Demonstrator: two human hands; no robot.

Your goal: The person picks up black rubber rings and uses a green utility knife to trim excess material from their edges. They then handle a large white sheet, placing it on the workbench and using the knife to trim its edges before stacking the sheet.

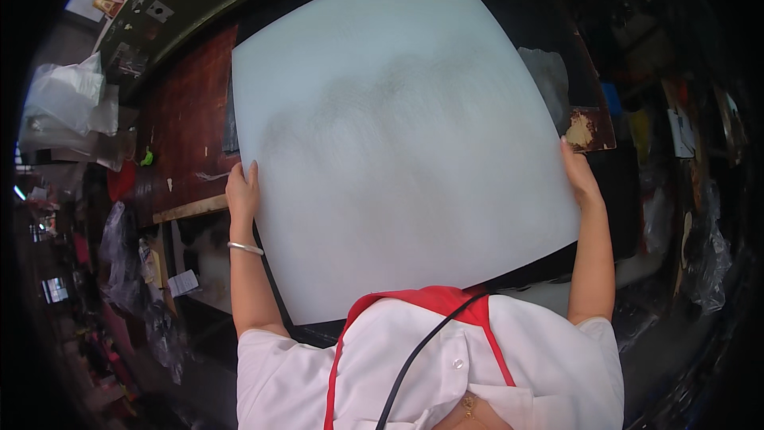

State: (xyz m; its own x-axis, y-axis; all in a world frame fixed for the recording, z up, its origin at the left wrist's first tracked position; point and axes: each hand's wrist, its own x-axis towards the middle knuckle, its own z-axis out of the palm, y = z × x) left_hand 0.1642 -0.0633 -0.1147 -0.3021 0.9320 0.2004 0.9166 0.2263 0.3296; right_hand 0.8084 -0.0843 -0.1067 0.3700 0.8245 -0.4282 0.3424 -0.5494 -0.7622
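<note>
A large pale grey-white sheet with rounded-looking edges fills the middle of the view, tilted a little above a dark work surface. Faint dark smudges run in a band across its upper half. My left hand grips its left edge, thumb and fingers pointing up along the side. On the opposite edge, my right hand is closed at about the same height, its fingertips partly hidden by the sheet. Whether the sheet is stiff plastic or another material, I cannot tell.
A reddish-brown wooden tabletop extends to the left. Behind runs a dark green ledge. Clear plastic bags hang at the far left, and a clear plastic piece lies right of the sheet. A black cable crosses my chest.
</note>
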